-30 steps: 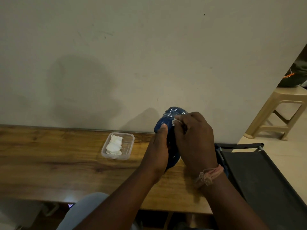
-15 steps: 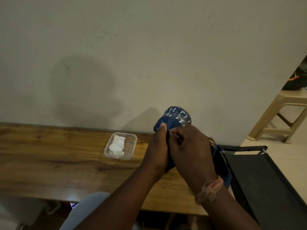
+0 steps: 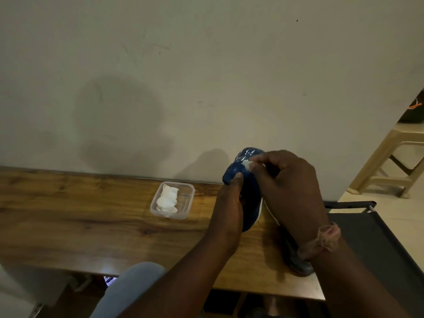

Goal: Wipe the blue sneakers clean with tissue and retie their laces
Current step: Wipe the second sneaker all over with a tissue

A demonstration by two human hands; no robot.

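1. Left hand (image 3: 229, 203) is gripping the blue sneaker (image 3: 247, 193), tilted up near the tabletop's (image 3: 91, 221) back right edge.
2. Right hand (image 3: 289, 187) is pinching tissue (image 3: 246, 165) on its toe.
3. Second sneaker (image 3: 298, 260) is lying near the right edge.

Left hand (image 3: 229, 203): grips blue sneaker (image 3: 249, 198) upright over wooden surface (image 3: 91, 226) | right hand (image 3: 289, 187): pinches tissue (image 3: 246, 165) against sneaker's toe | clear tub (image 3: 183, 203): holds tissues, left of sneaker

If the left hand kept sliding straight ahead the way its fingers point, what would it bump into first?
Probably just more of the blue sneaker that the left hand already grips, toward its raised toe; beyond that stands the wall, though depth is hard to judge.
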